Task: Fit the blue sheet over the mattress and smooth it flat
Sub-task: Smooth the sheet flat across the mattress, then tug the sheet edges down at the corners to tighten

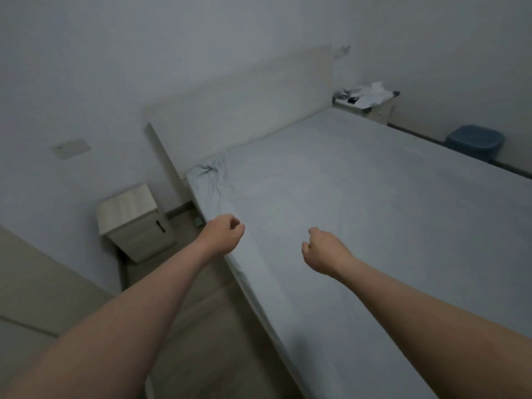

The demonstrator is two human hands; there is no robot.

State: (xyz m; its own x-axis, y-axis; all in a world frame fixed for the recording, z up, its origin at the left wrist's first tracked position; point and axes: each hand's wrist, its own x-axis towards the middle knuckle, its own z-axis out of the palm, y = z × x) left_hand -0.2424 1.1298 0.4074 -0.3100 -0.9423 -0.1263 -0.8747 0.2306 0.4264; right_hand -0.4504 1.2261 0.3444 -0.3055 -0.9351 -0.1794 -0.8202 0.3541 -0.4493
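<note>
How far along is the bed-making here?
Mostly done: the blue sheet covers the mattress top and lies largely flat. Neither the left hand nor the right hand holds anything; both are curled above the near edge. Left: the bunched corner by the headboard.

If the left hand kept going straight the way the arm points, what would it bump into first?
Probably the bunched corner of the blue sheet, near the headboard. The left hand hangs over the mattress edge, heading that way; its height is unclear.
</note>
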